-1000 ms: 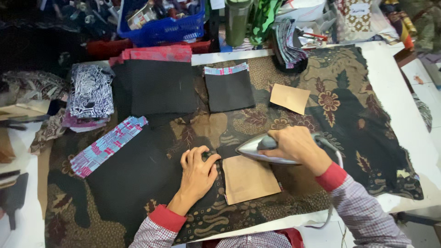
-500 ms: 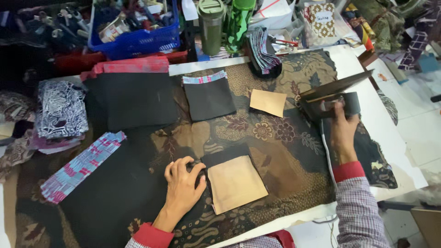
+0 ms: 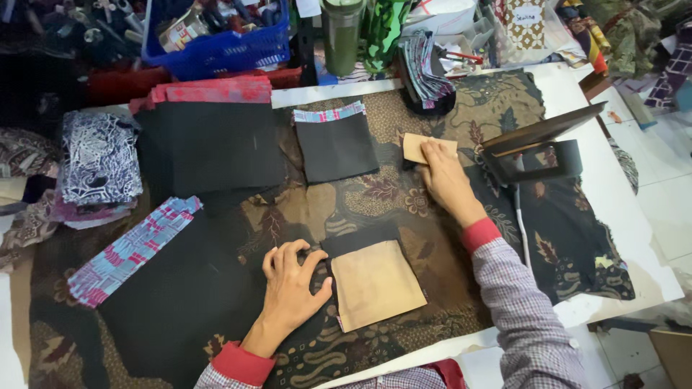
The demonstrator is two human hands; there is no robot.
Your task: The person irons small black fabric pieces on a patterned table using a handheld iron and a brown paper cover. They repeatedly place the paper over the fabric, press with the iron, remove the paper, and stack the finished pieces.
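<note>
Resting flat on the batik cloth [image 3: 404, 209], the left hand [image 3: 292, 284] lies with fingers spread and holds nothing; its thumb touches the left edge of the big tan piece [image 3: 378, 284]; this piece lies on a black square [image 3: 360, 241], near the front edge of the table [image 3: 634, 238], and only the top strip of the black shows behind it.

The right hand [image 3: 443, 176] reaches further away; its fingers are laid flat and close together on the small tan piece [image 3: 418, 148]; the hand presses on it from above, and I cannot tell if it grips it; this small piece lies on the batik cloth, between the black pocket [image 3: 335, 144] and the iron [image 3: 537, 148]; the iron stands on its heel just to the right of the hand, not touching it; its cord [image 3: 522, 223] runs down toward the person.

The black pocket has a striped band on its top edge; left of it lies a larger black sheet [image 3: 209, 148] with red cloth behind; a long black panel with a pink and blue strip [image 3: 133, 248] lies at the left, near the left hand; a stack of printed fabrics [image 3: 97, 169] sits at the far left; behind the table stand a blue basket [image 3: 220, 47] and a green bottle [image 3: 340, 32].
</note>
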